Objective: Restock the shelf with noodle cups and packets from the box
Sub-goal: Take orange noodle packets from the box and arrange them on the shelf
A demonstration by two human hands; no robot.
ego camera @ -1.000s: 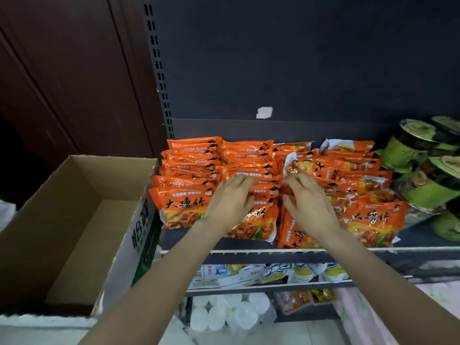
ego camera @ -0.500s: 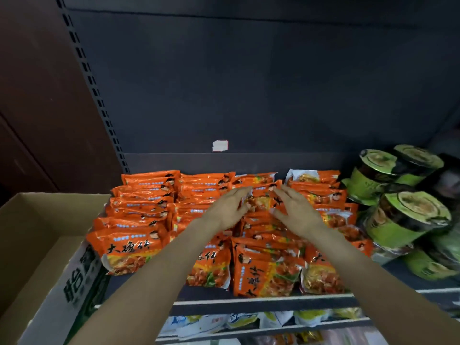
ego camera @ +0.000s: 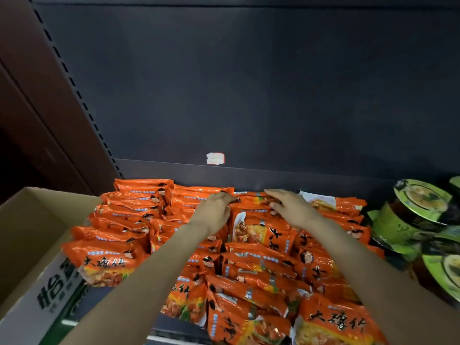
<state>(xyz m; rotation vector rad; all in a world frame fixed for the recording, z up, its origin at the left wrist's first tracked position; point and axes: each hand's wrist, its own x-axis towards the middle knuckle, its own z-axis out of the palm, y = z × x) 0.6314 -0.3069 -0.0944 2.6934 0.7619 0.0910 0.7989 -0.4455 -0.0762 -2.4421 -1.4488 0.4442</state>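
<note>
Both hands' fingers (ego camera: pixel 271 194) rest on the rearmost orange packet (ego camera: pixel 251 201).

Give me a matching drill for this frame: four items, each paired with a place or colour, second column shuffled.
Column 1:
1. cardboard box
2. noodle cups
3. orange noodle packets
4. white sticker

Column 2:
A. on the shelf's back panel
B. green, right end of the shelf
C. left of the shelf, open
D. rows on the shelf under both hands

Pairs: 1-C, 2-B, 3-D, 4-A
</note>
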